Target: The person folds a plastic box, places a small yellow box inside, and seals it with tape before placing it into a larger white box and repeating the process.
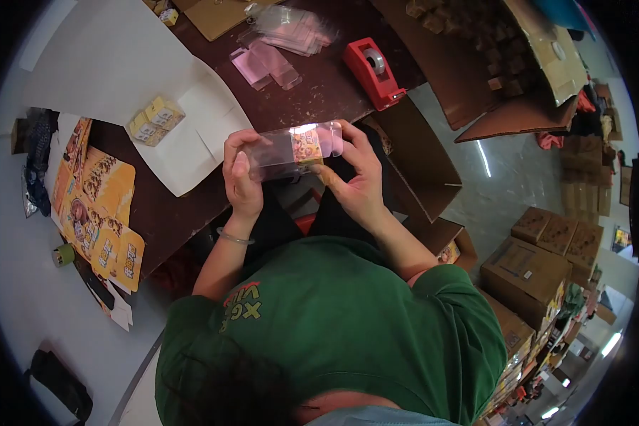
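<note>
A clear plastic box (275, 150) is held level in front of my body, between both hands. Inside it, toward the right end, sits a small printed orange-and-yellow box (307, 145). My left hand (243, 174) closes its fingers and thumb round the clear box's left end. At the other end, my right hand (358, 174) grips it, with the thumb below near the printed box. Flat pink-tinted clear boxes (266, 64) lie on the dark table (206, 35) beyond.
A red tape dispenser (373, 71) stands at the table's right edge. Small yellow-and-white boxes (156, 121) rest on an opened white carton (199, 145). Printed orange card sheets (96, 206) lie left. Open cardboard cartons (422, 163) stand right, one above holding many small brown boxes (476, 42).
</note>
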Tool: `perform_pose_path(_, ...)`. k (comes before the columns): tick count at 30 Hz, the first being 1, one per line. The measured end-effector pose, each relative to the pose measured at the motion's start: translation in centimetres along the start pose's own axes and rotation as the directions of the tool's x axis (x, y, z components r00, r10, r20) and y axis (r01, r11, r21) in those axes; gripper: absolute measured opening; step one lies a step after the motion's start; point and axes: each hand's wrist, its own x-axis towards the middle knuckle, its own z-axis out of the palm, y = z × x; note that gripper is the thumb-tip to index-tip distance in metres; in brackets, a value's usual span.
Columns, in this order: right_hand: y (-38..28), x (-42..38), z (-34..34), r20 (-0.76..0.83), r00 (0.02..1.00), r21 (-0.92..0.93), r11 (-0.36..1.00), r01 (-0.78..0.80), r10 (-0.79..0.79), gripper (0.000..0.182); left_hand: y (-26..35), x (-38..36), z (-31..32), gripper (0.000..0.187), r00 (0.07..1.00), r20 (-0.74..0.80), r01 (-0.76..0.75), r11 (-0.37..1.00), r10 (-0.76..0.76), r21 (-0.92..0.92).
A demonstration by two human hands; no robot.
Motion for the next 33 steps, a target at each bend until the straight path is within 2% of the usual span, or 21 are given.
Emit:
perform_pose_path(3, 1.8, -1.8, 1.4, 0.011, 0.981, 0.325, 0.928, -0.185, 0.192, 0.034, -0.2, -0.5, -0.2, 0.045, 1.0, -0.006, 0.006, 0.995, -0.006, 0.095)
perform_pose_path(4, 2.1, -2.0, 1.7, -0.012, 0.975, 0.341, 0.917, -0.205, 0.223, 0.03, 0.1, -0.5, -0.2, 0.047, 1.0, 0.005, 0.02, 0.99, -0.021, 0.139)
perform_pose_path(7, 1.9, -2.0, 1.4, 0.009, 0.966, 0.291, 0.923, -0.251, 0.26, 0.032, 1.0, -0.6, -0.3, 0.051, 0.997, 0.046, 0.046, 0.973, -0.058, 0.228)
perform_pose_path(8, 2.0, -1.8, 1.1, 0.004, 0.994, 0.182, 0.977, -0.107, 0.109, 0.031, 1.2, -0.6, -0.4, 0.052, 0.996, 0.061, 0.05, 0.967, -0.067, 0.251)
perform_pose_path(10, 2.0, -1.4, 0.6, 0.035, 0.999, 0.118, 0.993, -0.027, 0.023, 0.03, 0.4, -0.6, -1.1, 0.053, 0.997, 0.078, -0.033, 0.956, 0.011, 0.292)
perform_pose_path(11, 2.0, -1.3, 0.5, 0.052, 0.998, 0.087, 0.996, 0.013, -0.017, 0.029, 0.0, -0.7, -1.3, 0.054, 0.995, 0.088, -0.073, 0.948, 0.048, 0.311)
perform_pose_path(14, 1.8, -0.8, 0.2, 0.084, 0.996, -0.019, 0.999, 0.039, -0.037, 0.024, -0.4, -1.1, -0.9, 0.055, 0.998, 0.02, -0.062, 0.952, 0.059, 0.301)
perform_pose_path(17, 2.5, -0.4, 0.1, 0.096, 0.992, 0.025, 0.996, -0.083, 0.08, 0.021, 0.1, -0.9, -0.5, 0.054, 0.978, 0.08, -0.209, 0.873, 0.194, 0.441)
perform_pose_path(18, 2.4, -0.4, 0.0, 0.12, 0.985, 0.039, 0.991, -0.129, 0.124, 0.02, 0.4, -0.9, -0.2, 0.053, 0.98, 0.061, -0.197, 0.87, 0.19, 0.452)
perform_pose_path(20, 2.4, -0.3, 0.4, 0.106, 0.987, 0.061, 0.99, -0.124, 0.117, 0.02, 1.0, -1.3, 0.4, 0.051, 0.984, 0.024, -0.168, 0.865, 0.178, 0.472)
perform_pose_path(26, 3.2, -0.2, 0.2, 0.168, 0.976, 0.058, 0.987, -0.149, 0.137, 0.019, 0.2, -1.2, -0.8, 0.047, 0.979, 0.081, -0.202, 0.85, 0.187, 0.486)
perform_pose_path(30, 3.3, -0.2, 0.7, 0.152, 0.974, 0.042, 0.984, -0.174, 0.166, 0.017, -0.4, -1.4, -0.5, 0.045, 0.983, 0.041, -0.178, 0.868, 0.18, 0.464)
perform_pose_path(32, 3.1, 0.1, 0.6, 0.169, 0.978, 0.081, 0.987, -0.138, 0.123, 0.016, -0.3, -1.6, -0.3, 0.043, 0.98, -0.002, -0.173, 0.865, 0.197, 0.471)
perform_pose_path(33, 2.9, 0.3, 0.3, 0.19, 0.974, 0.127, 0.981, -0.148, 0.122, 0.016, -0.4, -1.7, -0.6, 0.041, 0.993, -0.027, -0.093, 0.907, 0.113, 0.411)
